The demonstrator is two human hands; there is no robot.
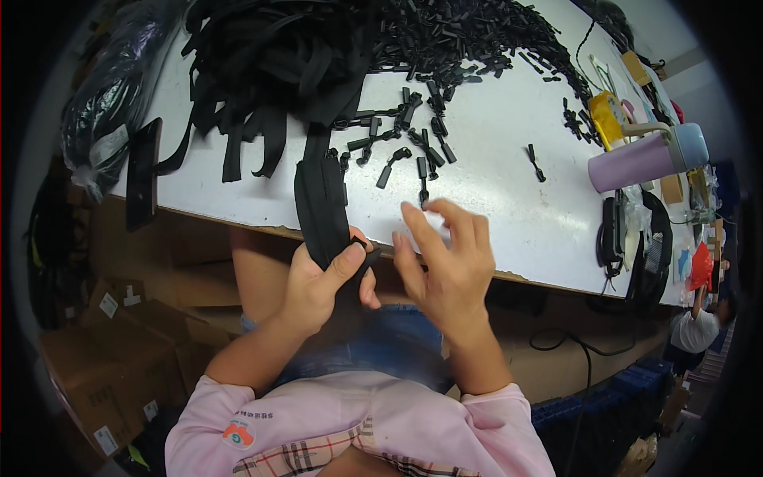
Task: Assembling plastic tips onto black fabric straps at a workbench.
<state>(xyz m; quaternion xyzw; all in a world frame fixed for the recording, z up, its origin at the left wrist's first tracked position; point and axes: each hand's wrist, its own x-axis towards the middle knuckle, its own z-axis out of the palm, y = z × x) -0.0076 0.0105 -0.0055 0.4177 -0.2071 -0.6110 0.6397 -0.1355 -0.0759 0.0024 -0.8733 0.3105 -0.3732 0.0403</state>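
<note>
Left hand (322, 282) clamps flat black woven strap (319, 203) at white bench (493, 191) edge, strap trailing up to big strap heap (270, 63). Right hand (449, 262) spread wide, empty, just beside. Risk: strap slipping from thumb pinch, dragging heap off bench. Count: one strap held; loose small black plastic zipper pulls (413, 139) too many to count; one lilac cylindrical bottle (636, 161).

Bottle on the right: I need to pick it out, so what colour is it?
The bottle is lilac with a light blue lid, seen in the head view.
</note>
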